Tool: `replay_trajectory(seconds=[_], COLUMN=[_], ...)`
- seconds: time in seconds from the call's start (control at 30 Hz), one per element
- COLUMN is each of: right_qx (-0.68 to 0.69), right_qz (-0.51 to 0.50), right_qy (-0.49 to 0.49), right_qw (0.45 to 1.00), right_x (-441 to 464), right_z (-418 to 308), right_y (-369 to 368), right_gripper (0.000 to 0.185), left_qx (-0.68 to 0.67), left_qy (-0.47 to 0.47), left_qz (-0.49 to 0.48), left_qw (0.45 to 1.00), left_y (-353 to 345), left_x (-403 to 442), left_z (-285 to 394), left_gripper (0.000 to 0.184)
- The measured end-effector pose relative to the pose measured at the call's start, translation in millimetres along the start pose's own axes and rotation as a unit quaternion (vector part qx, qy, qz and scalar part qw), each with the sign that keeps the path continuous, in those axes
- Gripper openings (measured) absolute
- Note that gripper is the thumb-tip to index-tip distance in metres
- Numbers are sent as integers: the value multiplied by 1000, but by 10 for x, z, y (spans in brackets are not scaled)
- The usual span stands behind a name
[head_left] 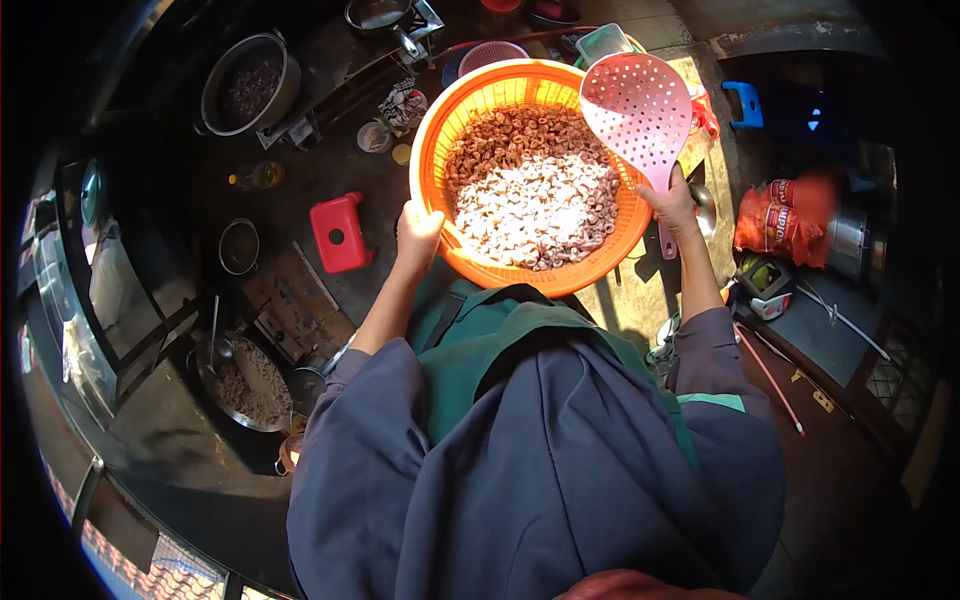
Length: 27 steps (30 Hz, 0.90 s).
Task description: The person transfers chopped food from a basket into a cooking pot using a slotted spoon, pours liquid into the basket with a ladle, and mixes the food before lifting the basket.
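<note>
An orange plastic basket (pixel 432 150) is held in front of my body, filled with many small brownish ring-like pieces (pixel 535 185), brightly sunlit in the lower part. My left hand (pixel 418 235) is closed on the basket's left rim. On the right side, my right hand (pixel 675 208) is closed around the handle of a pink perforated skimmer (pixel 640 110). The skimmer's round head points up and overlaps the basket's right rim. My right fingers are against the rim too; whether they also grip it I cannot tell.
A red stool (pixel 340 232) stands left of the basket. Farther left are a large pot (pixel 285 88), a bottle of yellow liquid (pixel 257 176) and a wide pan (pixel 278 405) of crumbly food with a ladle. Red net bags (pixel 782 220) and a metal pot (pixel 850 243) are at right.
</note>
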State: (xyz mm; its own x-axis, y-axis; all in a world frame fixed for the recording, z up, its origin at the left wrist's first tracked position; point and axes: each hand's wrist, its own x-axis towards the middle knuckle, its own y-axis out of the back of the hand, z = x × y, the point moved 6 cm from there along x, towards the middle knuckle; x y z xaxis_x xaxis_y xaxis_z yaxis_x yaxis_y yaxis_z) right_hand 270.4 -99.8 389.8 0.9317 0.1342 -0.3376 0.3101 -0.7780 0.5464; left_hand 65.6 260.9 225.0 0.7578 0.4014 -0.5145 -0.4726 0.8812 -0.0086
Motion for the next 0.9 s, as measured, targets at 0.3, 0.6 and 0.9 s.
replay_trajectory(seconds=[0.3, 0.6, 0.9], right_qx=[-83, -87, -145], right_qz=[30, 104, 141], right_qy=[32, 25, 87], right_qw=[996, 990, 976], right_x=[49, 113, -249], right_z=[27, 642, 631], right_y=[153, 45, -52], right_gripper=[31, 25, 21], left_qx=[61, 76, 216], left_qy=[5, -133, -170], left_qz=[16, 19, 75], left_qw=[998, 988, 958], left_y=[26, -89, -15], left_x=[-221, 113, -156], left_z=[401, 149, 17], left_gripper=[23, 17, 22])
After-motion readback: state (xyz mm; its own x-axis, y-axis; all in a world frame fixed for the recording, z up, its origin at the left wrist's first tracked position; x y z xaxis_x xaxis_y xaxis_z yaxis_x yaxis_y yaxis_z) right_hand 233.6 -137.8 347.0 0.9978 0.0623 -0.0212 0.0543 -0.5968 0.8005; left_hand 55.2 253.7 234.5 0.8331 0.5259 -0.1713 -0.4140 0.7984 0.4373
